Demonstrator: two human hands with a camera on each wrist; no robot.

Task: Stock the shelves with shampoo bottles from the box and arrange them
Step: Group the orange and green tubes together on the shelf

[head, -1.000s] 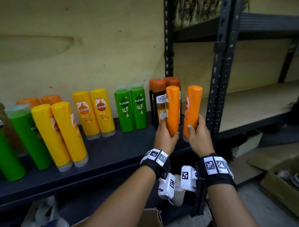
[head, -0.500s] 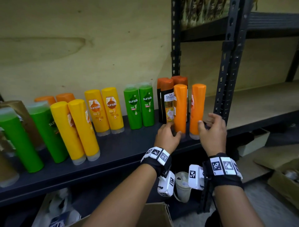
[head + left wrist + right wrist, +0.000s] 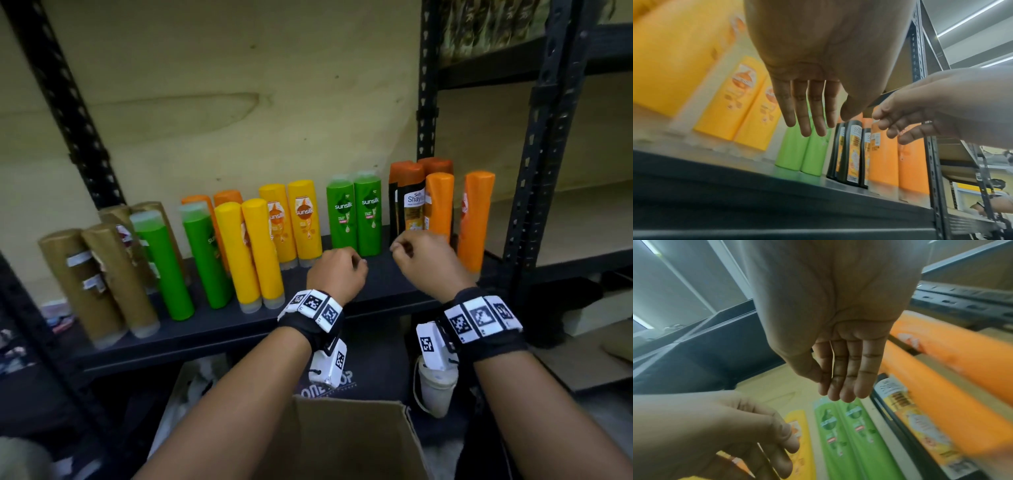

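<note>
Two plain orange bottles [image 3: 439, 205] [image 3: 476, 219] stand upright at the right end of the dark shelf [image 3: 239, 329], in front of dark orange-capped bottles [image 3: 409, 198]. My left hand [image 3: 337, 270] hovers in front of the green Sunsilk pair [image 3: 356, 212], empty, fingers relaxed. My right hand [image 3: 424, 257] hangs just before the left orange bottle, also empty. The left wrist view shows my left hand's fingers [image 3: 809, 113] straight and apart from the bottles. The right hand's fingers [image 3: 842, 369] are straight in the right wrist view too. An open cardboard box [image 3: 342, 438] sits below my forearms.
Yellow bottles [image 3: 291, 222], more green ones [image 3: 161, 260] and brown ones [image 3: 102, 281] fill the shelf to the left. A black perforated post [image 3: 534, 171] rises right of the orange bottles, with a wooden shelf [image 3: 565, 222] beyond. A white container [image 3: 435, 387] stands under the shelf.
Both hands let go of the two orange bottles, which now stand on the shelf. The hands drew back and to the left, and my view dropped and widened.
</note>
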